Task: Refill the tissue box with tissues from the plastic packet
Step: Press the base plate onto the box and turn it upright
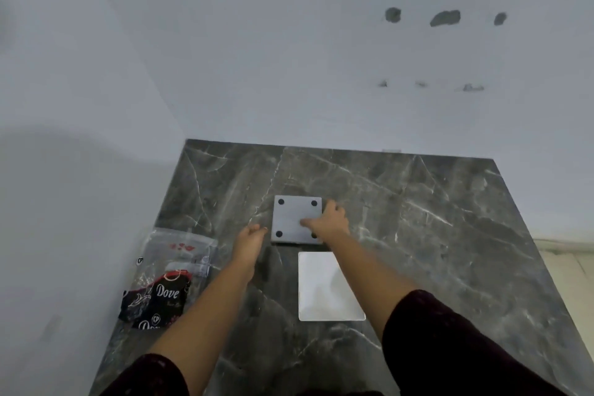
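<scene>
The tissue box point(294, 217) lies upside down in the middle of the table, showing a grey square base with black round feet at its corners. My right hand point(332, 222) grips its right edge, thumb pressed on the base. My left hand point(252, 235) hovers just left of the box with loosely curled fingers and holds nothing. A flat white rectangle point(328, 286), which looks like the tissue stack, lies on the table just in front of the box. The clear plastic packet point(170, 270), with a black Dove label, lies crumpled at the table's left edge.
The dark marble table point(434, 235) stands in a corner, with white walls along its far and left sides. Its right edge drops to a pale floor point(569, 267). Bare marble lies to the right of the box.
</scene>
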